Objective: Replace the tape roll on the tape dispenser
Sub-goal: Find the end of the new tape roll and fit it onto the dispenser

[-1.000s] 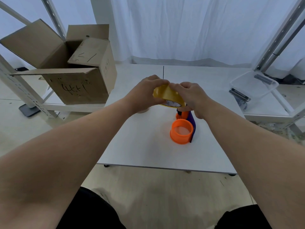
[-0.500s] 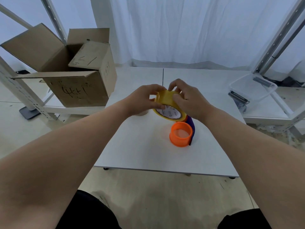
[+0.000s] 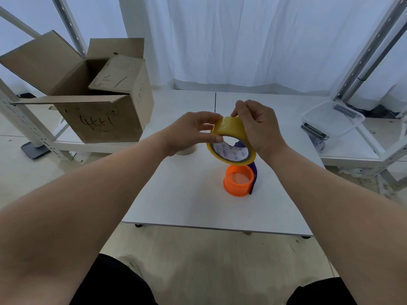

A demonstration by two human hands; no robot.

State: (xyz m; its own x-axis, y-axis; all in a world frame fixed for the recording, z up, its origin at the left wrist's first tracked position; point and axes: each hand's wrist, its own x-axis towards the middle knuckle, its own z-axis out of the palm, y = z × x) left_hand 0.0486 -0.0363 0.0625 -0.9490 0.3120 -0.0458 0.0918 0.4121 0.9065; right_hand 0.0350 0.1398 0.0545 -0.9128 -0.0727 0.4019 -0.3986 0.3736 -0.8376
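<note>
Above table (image 3: pixel 176 194), tape roll (image 3: pixel 231 128) btwn both hands.

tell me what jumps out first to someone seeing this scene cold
The yellow tape roll held up in mid-air by the left hand and right hand at the centre draws the eye first. Right below it on the white table stands the bright orange spool of the tape dispenser, with a purple part beside it. An open cardboard box with scrawled marks sits far left.
</note>
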